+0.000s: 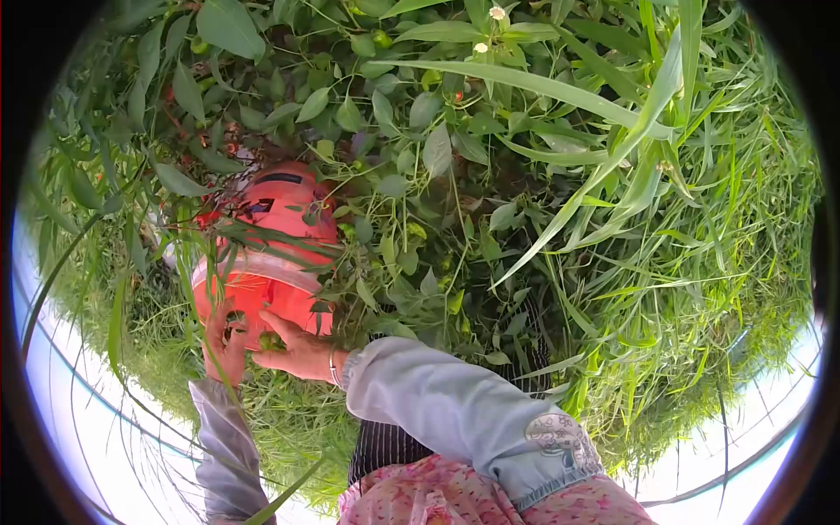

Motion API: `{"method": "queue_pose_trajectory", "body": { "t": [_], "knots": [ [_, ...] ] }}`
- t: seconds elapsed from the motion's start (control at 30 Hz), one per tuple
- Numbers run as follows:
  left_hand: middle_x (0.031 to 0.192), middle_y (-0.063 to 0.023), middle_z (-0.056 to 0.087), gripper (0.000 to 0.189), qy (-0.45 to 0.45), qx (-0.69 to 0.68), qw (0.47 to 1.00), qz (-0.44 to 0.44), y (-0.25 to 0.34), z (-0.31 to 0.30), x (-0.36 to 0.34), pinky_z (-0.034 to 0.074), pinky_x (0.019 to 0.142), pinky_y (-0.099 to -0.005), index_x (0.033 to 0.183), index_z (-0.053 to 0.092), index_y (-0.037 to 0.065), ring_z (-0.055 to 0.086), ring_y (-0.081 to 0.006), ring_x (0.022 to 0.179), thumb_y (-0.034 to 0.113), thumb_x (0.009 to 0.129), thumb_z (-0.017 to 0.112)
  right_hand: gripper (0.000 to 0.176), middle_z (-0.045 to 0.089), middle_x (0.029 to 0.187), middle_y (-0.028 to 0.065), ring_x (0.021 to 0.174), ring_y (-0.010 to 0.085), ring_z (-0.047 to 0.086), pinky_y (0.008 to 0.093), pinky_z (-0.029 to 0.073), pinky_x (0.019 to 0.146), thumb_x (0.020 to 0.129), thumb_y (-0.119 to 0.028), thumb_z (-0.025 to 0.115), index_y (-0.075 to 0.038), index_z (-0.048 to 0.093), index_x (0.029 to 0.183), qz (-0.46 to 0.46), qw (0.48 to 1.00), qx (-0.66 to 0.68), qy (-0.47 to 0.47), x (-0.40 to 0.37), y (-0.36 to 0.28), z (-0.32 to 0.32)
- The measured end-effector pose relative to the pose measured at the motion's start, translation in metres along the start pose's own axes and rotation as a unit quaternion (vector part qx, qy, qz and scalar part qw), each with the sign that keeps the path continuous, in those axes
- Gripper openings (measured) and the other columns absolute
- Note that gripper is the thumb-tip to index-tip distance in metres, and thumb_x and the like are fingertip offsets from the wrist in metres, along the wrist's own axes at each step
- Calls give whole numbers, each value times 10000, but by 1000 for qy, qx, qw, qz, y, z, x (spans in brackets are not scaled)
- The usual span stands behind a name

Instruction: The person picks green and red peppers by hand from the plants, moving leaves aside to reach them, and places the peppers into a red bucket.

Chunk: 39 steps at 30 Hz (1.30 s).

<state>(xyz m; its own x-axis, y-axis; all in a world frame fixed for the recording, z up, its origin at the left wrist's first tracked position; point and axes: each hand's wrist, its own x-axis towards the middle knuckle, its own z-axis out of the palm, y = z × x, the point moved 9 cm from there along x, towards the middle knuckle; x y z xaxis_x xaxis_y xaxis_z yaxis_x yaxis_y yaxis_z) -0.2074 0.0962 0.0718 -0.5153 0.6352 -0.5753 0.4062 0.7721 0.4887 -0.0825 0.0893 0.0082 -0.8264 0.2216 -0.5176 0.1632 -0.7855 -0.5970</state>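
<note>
A red bucket (302,223) lies tilted among the plants, its pale rim and open mouth facing me. My left hand (226,350) is at the left of the mouth, fingers pointing up and partly apart, with a small dark gap between them; no held thing can be made out. My right hand (302,352), with a bracelet (333,366) at the wrist, reaches in from the right with thumb and fingers spread. Nothing shows in its grip. Small green pieces (269,339) show between the hands, too small to name. The bucket's inner bottom is hidden.
Leafy pepper plants (420,166) with a few small green and red fruits surround the bucket. Long grass blades (612,131) arch in from the upper right. Dense grass (700,306) fills the right side. Thin stems cross in front of my left arm.
</note>
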Motion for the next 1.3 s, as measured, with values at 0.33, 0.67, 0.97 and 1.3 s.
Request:
{"method": "queue_pose_trajectory", "body": {
  "t": [0.33, 0.67, 0.97, 1.3],
  "knots": [
    [883, -113, 633, 184, -90, 3, 969, 231, 178, 114, 5, 486, 724, -315, 984, 608, 20, 616, -228, 819, 12, 801, 595, 419, 603, 1049, 182, 1022, 308, 575, 407, 439, 880, 808, -229, 538, -23, 510, 1171, 122, 975, -183, -34, -33, 27, -58],
    [868, -125, 612, 150, -198, 184, 881, 387, 321, 288, 96, 486, 677, -397, 915, 605, 61, 593, -323, 762, 93, 769, 612, 320, 626, 1040, 111, 975, 257, 606, 354, 450, 866, 838, -125, 497, -52, 510, 1150, 39, 992, -100, -73, -89, -8, -83],
    [855, -41, 587, 270, -517, 431, 589, 447, 163, 327, -3, 281, 1039, -427, 837, 664, 99, 531, -229, 978, 331, 700, 686, 362, 578, 1174, 115, 1067, 197, 571, 323, 453, 896, 882, -154, 533, -38, 475, 1220, 41, 983, 33, -175, -178, -29, -88],
    [821, -65, 572, 184, -437, 459, 581, 511, 125, 284, -12, 319, 1038, -404, 845, 636, 90, 554, -222, 925, 175, 683, 618, 163, 649, 842, 122, 805, 279, 626, 339, 500, 758, 837, -101, 540, -40, 611, 971, 110, 951, -287, 44, -207, 27, -220]
  ]
}}
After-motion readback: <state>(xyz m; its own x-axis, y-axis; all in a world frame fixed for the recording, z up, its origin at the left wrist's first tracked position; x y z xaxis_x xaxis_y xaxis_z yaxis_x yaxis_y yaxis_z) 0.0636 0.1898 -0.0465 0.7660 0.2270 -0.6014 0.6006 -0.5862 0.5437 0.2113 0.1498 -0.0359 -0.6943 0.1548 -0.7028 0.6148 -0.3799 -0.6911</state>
